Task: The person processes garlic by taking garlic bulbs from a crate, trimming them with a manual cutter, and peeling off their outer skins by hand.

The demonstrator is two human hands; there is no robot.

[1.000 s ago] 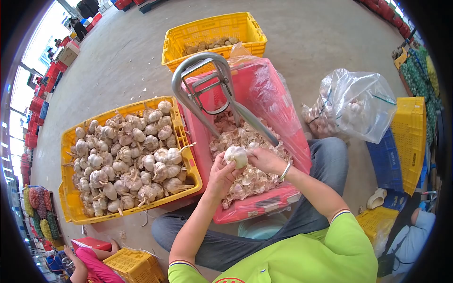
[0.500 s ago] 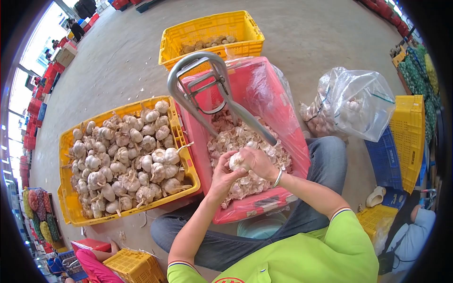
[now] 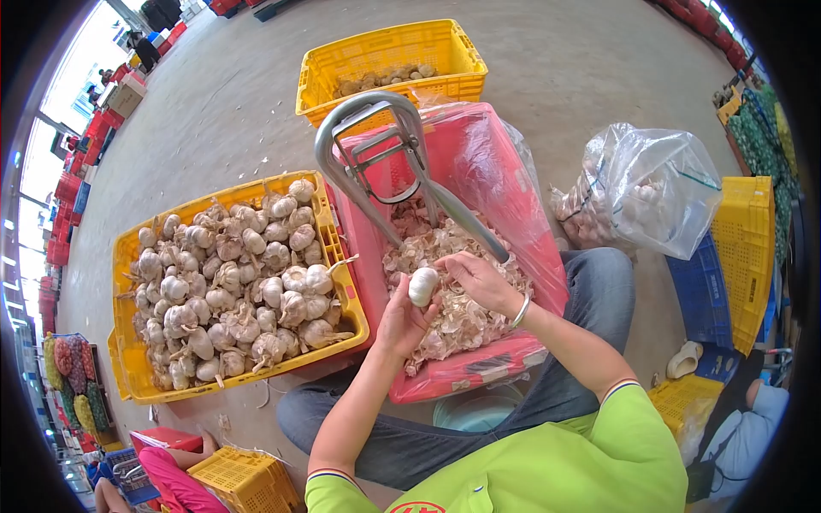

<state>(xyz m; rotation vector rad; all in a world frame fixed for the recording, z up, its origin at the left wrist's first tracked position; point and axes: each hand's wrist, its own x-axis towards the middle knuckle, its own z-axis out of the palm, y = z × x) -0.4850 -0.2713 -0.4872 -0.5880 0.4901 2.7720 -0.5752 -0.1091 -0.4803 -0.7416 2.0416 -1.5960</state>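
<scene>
A pale, smooth garlic bulb (image 3: 422, 286) rests in my left hand (image 3: 404, 318), the thumb and fingers curled around it. Just to its right, my right hand (image 3: 483, 284) is apart from the bulb, fingers stretched out and holding nothing I can see. Below both hands lies a heap of loose garlic skins (image 3: 470, 325) in a red crate (image 3: 363, 295) lined with clear plastic. A grey metal frame with a curved top (image 3: 325, 154) stands in that crate. At the left, a yellow crate (image 3: 128, 376) is full of unpeeled garlic bulbs (image 3: 227, 278).
Beyond the red crate stands another yellow crate (image 3: 393, 94) with brownish lumps inside. Clear plastic bags (image 3: 663, 192) of garlic sit at the right, near stacked blue and yellow crates (image 3: 744, 256). A teal basin (image 3: 479, 412) is under my crossed legs. Other people sit at the lower edges.
My right hand has drawn away from the garlic bulb and its fingers have opened. The bulb, now showing a smoother white side, stays in my left hand. The view has shifted slightly.
</scene>
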